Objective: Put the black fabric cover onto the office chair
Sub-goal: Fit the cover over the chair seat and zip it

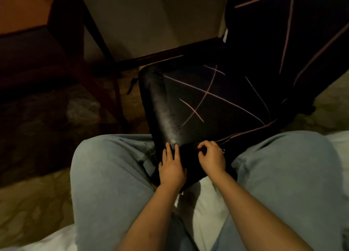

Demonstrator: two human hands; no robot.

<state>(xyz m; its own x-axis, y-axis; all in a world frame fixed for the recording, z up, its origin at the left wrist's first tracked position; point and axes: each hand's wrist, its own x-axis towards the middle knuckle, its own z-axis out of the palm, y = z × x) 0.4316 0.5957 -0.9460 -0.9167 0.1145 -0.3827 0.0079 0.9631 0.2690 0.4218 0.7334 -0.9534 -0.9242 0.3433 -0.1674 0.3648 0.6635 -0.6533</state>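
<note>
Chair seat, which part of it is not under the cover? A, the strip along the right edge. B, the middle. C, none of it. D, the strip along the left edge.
D: the shiny bare seat shows along the left edge, while the pink-lined cover spans the middle and right.

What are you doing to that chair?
A person in jeans sits with an office chair pulled up between the knees and is fitting a black cover with pink lines onto it. The left hand presses flat on the seat's front edge, and the right hand pinches the cover's edge beside it. The cover lies over most of the seat, but a shiny strip along one side is bare.
</note>
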